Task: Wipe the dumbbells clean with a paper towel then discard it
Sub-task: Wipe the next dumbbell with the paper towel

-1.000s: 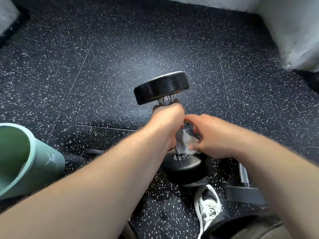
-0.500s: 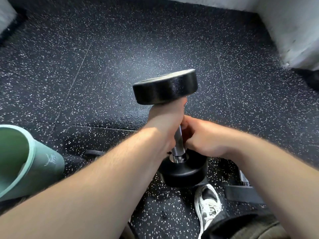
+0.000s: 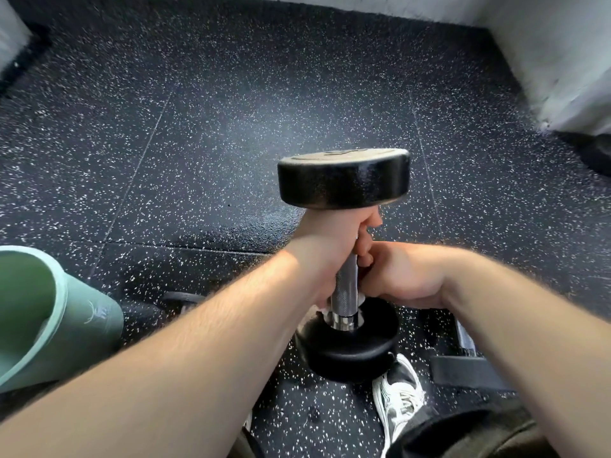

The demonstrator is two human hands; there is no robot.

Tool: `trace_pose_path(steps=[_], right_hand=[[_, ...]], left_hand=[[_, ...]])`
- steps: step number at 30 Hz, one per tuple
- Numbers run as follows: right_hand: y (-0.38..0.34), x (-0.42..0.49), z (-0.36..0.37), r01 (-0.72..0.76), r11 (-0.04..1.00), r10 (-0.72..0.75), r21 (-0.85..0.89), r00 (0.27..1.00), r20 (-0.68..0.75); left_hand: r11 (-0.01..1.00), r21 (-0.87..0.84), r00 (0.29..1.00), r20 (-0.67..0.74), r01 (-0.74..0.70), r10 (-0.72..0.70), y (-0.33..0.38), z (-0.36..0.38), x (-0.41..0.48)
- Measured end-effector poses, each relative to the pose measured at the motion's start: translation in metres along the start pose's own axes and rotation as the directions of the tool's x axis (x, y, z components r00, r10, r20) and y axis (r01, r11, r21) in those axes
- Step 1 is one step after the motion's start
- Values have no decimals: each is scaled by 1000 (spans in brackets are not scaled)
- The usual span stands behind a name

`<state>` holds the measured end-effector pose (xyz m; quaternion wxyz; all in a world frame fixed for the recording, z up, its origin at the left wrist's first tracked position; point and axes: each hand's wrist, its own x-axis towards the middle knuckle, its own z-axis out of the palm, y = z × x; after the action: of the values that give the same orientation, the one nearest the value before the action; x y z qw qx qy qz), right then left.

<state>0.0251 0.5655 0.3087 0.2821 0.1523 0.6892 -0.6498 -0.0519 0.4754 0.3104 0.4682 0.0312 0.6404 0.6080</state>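
A black dumbbell (image 3: pixel 344 180) with a knurled chrome handle stands upright, its lower head (image 3: pixel 347 353) on or just above the speckled rubber floor. My left hand (image 3: pixel 330 239) is wrapped around the handle directly under the upper head. My right hand (image 3: pixel 403 276) is curled against the right side of the handle, lower down, touching my left fingers. The paper towel is hidden inside my right fist. A second dumbbell (image 3: pixel 469 368) lies on the floor under my right forearm, mostly covered.
A green bin (image 3: pixel 66 325) stands at the left edge, its mouth facing me. My shoe (image 3: pixel 400 398) sits just in front of the dumbbell's lower head. A white wall (image 3: pixel 562 61) closes off the far right corner. Speckled floor (image 3: pixel 264 110) stretches ahead.
The dumbbell has tipped more upright, its upper head rising toward me. My right hand slid around the handle, and the pale towel seen a second ago went out of sight.
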Motion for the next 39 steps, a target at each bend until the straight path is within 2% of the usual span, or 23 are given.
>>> trace_pose_path(steps=[3,6,10,14,17,23,28,33,39], right_hand=[[3,4,1,-52,991,29,-125,983,-181],[-4,5,3,-49,974,-9,-223,968,-250],[-12,0,2,-50,979,13,-199,983,-184],[-13,0,2,-90,986,74,-138,990,-118],[-7,2,6,-138,979,112,-148,979,-172],[-6,11,15,-205,916,82,-346,938,-338],[-9,14,19,-283,747,22,-602,915,-403],[-9,13,14,-287,651,-1,-703,925,-379],[-10,8,9,-240,670,-19,-702,940,-339]], left_hand=[[996,-85,999,-30,6,-9,3,-1,1],[993,-101,998,-50,-53,49,5,-1,3],[991,-101,995,-52,-92,87,4,-2,4],[997,-82,999,-42,6,-9,3,-2,5],[993,-96,994,-81,65,-73,2,-2,5],[981,-173,973,-201,83,-117,2,-2,7],[962,-262,955,-260,75,-145,2,-7,13],[960,-273,943,-300,62,-146,4,-9,15],[964,-260,933,-334,47,-135,2,-9,17]])
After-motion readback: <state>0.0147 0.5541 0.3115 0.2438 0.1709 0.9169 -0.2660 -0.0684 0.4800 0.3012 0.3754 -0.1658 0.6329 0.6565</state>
